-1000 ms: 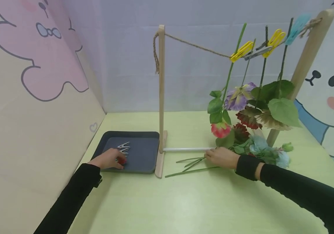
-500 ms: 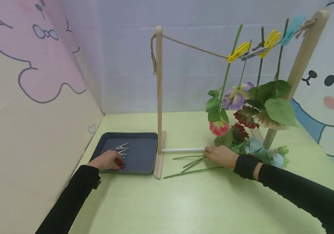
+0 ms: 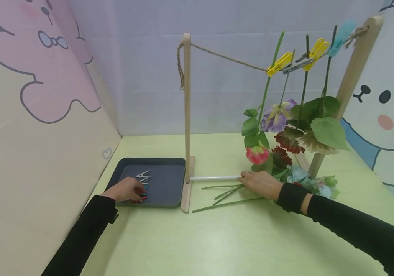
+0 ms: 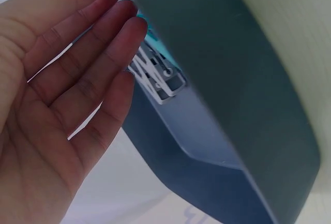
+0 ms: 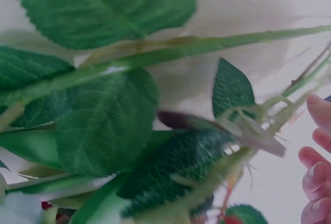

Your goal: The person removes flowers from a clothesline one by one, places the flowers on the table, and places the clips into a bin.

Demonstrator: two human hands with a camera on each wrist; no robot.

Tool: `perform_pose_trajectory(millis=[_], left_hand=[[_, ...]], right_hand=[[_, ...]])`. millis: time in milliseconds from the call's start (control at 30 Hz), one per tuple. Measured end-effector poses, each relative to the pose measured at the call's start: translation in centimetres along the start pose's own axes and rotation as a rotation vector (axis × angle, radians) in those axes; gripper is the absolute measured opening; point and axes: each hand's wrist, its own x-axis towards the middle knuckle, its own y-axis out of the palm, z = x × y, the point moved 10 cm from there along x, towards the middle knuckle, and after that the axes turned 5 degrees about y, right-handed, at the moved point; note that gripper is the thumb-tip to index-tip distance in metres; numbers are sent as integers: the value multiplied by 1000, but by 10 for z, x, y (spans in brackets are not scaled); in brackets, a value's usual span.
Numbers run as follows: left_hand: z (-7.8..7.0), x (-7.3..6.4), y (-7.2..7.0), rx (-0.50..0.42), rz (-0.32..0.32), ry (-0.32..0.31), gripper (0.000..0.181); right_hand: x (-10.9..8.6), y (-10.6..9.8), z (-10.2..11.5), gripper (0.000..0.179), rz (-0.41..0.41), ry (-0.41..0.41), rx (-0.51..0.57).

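In the head view, my left hand [image 3: 128, 190] reaches into a dark grey tray [image 3: 167, 191], fingertips down among clothespins. A red clothespin [image 3: 144, 197] shows at its fingertips; I cannot tell whether thumb and index pinch it. White clothespins [image 4: 155, 76] and a teal clothespin [image 4: 163, 50] lie beyond the loosely bent fingers in the left wrist view. My right hand [image 3: 260, 184] rests over green stems [image 3: 226, 205] at the white crossbar [image 3: 214, 178]. In the right wrist view, its fingertips [image 5: 315, 177] show beside leafy stems, with nothing visible between them.
A wooden post [image 3: 187, 111] and a second post [image 3: 359, 73] carry a twine line [image 3: 228, 57]. Several flowers hang head-down from it on clothespins, including a purple flower [image 3: 275, 117] and a pink-red flower [image 3: 257, 154]. Pale blue flowers [image 3: 298, 174] lie behind the right wrist.
The head view has shifted slightly. The red clothespin, earlier under the left fingers, now shows lower at their tips, with teal visible above it. The right hand stays over the stems.
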Motion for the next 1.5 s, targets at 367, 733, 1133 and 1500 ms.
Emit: perform_pose_trajectory(millis=[367, 733, 1133, 1500], left_hand=[[-21, 8, -24, 25, -31, 16, 30], [-84, 15, -57, 145, -59, 108, 28], [-255, 41, -141, 280, -143, 448, 24], [-381, 83, -257, 120, -693, 579, 43]], right_hand=[[-3, -22, -4, 27, -29, 51, 92], [-24, -78, -37, 35, -204, 146, 81], [-28, -178, -93, 39, -524, 339, 146], [-12, -153, -160, 37, -449, 862, 733]])
